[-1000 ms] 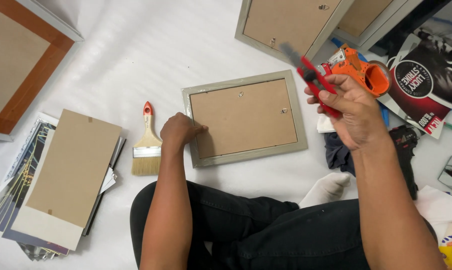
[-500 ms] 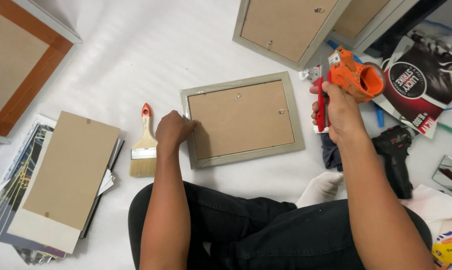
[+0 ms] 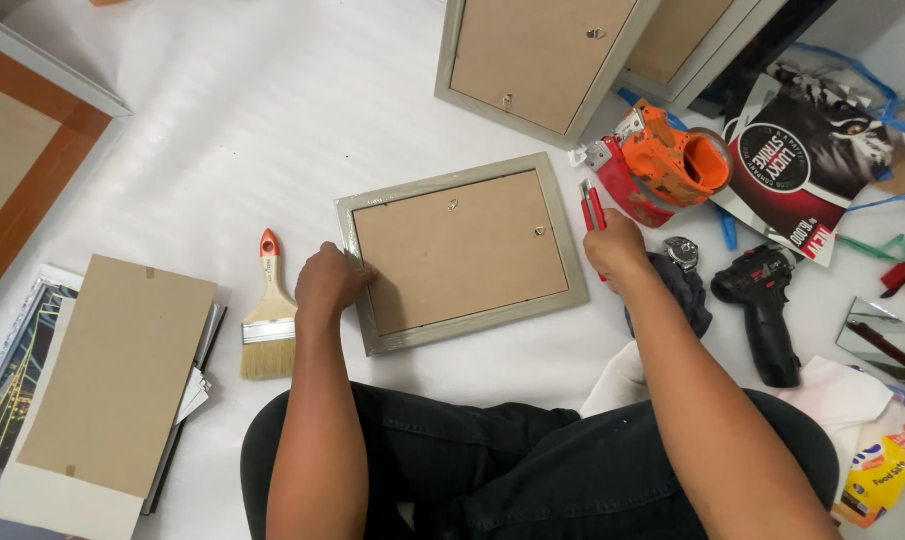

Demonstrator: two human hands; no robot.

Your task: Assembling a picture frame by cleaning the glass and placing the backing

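The white sheet (image 3: 272,130) on the floor is covered with things. At the far left edge a large frame with a brown border (image 3: 22,190) is seen in part. Below it a brown backing board (image 3: 107,385) is laid on a stack of prints (image 3: 2,400). At the top a larger grey frame (image 3: 537,60) is laid face down, and a second one (image 3: 687,40) is partly tucked beside it. To the right a dark printed poster (image 3: 812,150) is spread out.

In the middle, just in front of the seated person's dark trousers, a small grey picture frame (image 3: 462,250) is laid face down, its brown back and small hangers shown upward. Its left edge is touched by the left hand (image 3: 330,283), whose fingers are curled and pressed on the frame's rim. Just beyond its right edge a red cutter (image 3: 592,208) is pinched in the closed right hand (image 3: 614,245).

An orange tape dispenser (image 3: 672,160) is set near the frame's upper right corner. A black cordless drill (image 3: 762,305) is laid to the right of the right forearm, with a dark cloth (image 3: 684,290) between them. A paintbrush with an orange-tipped handle (image 3: 265,310) is laid just left of the left hand, bristles toward the person.
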